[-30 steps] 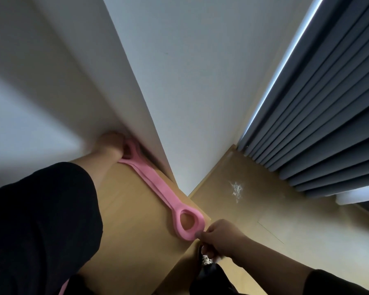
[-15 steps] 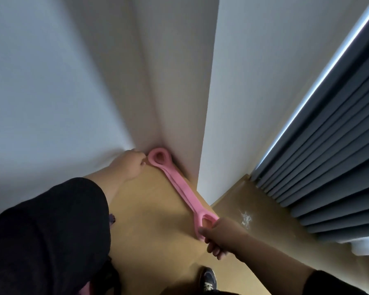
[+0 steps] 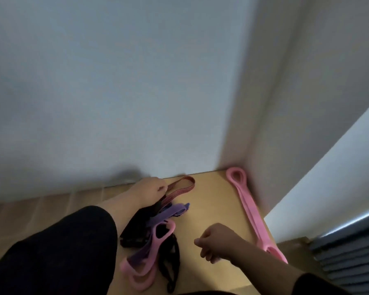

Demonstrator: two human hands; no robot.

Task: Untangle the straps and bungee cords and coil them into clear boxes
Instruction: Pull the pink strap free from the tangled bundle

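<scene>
A long pink band (image 3: 250, 209) lies straight along the right edge of the wooden table (image 3: 211, 201), next to the wall. A tangled pile of pink, purple and black straps (image 3: 156, 237) sits at the centre left. My left hand (image 3: 149, 188) pinches a dark red striped elastic loop (image 3: 181, 186) that reaches toward the back wall. My right hand (image 3: 217, 241) hovers over the table with curled fingers and holds nothing that I can see. No clear boxes are in view.
A white wall stands close behind the table and a white corner post (image 3: 243, 124) at the back right. Grey curtains (image 3: 349, 262) hang at the lower right, past the table's edge.
Both hands have let go of the long pink band, which now lies by the wall. The view swung left onto the strap pile. My left hand took hold of the red striped loop.
</scene>
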